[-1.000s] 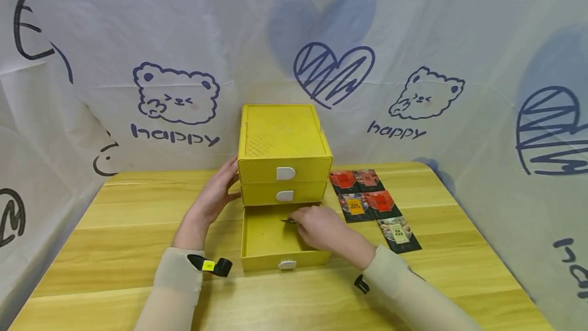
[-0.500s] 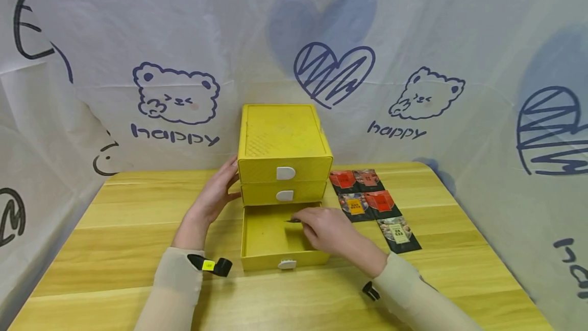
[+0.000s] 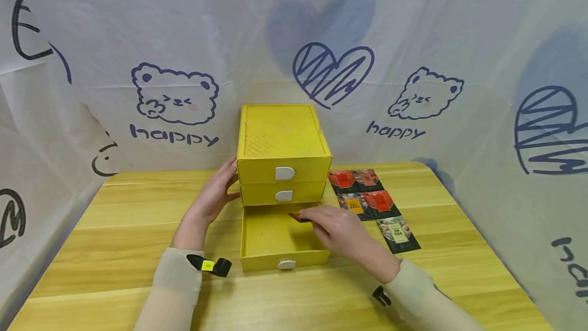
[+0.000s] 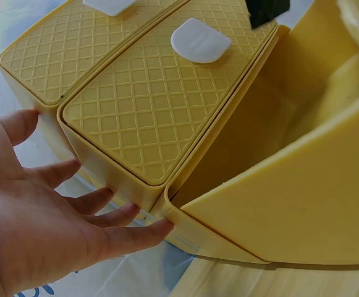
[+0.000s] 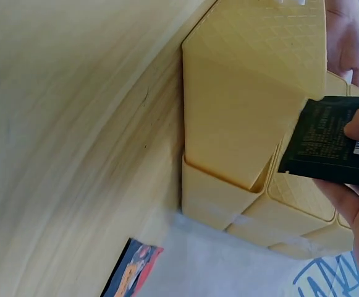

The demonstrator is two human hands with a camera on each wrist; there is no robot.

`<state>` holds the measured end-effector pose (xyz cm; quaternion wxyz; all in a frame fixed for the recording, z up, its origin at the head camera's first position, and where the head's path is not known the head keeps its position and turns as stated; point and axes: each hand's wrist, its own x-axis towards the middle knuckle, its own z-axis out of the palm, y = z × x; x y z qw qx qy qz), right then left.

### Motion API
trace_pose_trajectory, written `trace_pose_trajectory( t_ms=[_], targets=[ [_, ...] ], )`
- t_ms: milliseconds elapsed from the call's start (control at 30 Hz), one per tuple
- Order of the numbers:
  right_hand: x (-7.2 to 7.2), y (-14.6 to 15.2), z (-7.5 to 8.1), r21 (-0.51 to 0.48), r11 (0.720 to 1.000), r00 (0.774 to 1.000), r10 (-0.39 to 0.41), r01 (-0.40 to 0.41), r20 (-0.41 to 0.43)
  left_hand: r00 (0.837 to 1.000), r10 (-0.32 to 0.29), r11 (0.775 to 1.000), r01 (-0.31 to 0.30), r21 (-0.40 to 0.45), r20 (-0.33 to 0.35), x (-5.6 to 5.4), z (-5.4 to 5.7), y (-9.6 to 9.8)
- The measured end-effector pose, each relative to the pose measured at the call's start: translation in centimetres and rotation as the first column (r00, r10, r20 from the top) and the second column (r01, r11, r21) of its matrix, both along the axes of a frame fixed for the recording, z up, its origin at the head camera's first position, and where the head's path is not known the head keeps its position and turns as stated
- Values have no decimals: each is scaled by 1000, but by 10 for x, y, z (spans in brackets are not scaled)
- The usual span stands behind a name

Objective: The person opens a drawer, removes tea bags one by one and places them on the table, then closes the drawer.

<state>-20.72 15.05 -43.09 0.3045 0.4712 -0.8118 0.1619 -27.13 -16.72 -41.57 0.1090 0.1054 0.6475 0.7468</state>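
A yellow drawer unit (image 3: pixel 285 132) has its bottom drawer (image 3: pixel 262 262) pulled out. My left hand (image 3: pixel 213 193) lies against the unit's left side; in the left wrist view its fingertips (image 4: pixel 160 229) touch the side wall with the fingers spread. Above the bottom drawer, my right hand (image 3: pixel 342 231) pinches a small flat packet (image 3: pixel 299 217) between thumb and fingers. The head view shows a red part of this packet (image 5: pixel 321 139), while the right wrist view shows its dark printed back with a barcode. Most of the drawer floor shows; its right part is behind my hand.
Several dark packets with red, orange and pale labels (image 3: pixel 380 202) lie on the wooden table (image 3: pixel 138 229) to the right of the unit. Both upper drawers are closed, each with a white tab handle (image 3: pixel 285 173). A patterned cloth (image 3: pixel 257 29) hangs behind.
My right hand has moved right and slightly toward me, carrying the packet, which has turned so that red now shows. My left hand stays against the unit.
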Motion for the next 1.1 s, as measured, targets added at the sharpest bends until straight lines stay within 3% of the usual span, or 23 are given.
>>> trace_pose_trajectory(
  t_ms=[100,333,667,1100],
  targets=[
    [0,5,0,-31,999,999,22,-23,-43,1000,0,1000,0,1,-1,0,0,0],
    [4,16,5,-62,997,998,50,-53,-49,1000,-2,1000,2,-3,-4,1,1,-1],
    [8,30,12,-106,990,981,73,-93,-178,1000,-2,1000,2,-6,-2,2,1,0],
    [13,62,3,-81,997,985,-5,-9,-171,1000,-2,1000,2,-5,-3,2,2,0]
  ],
)
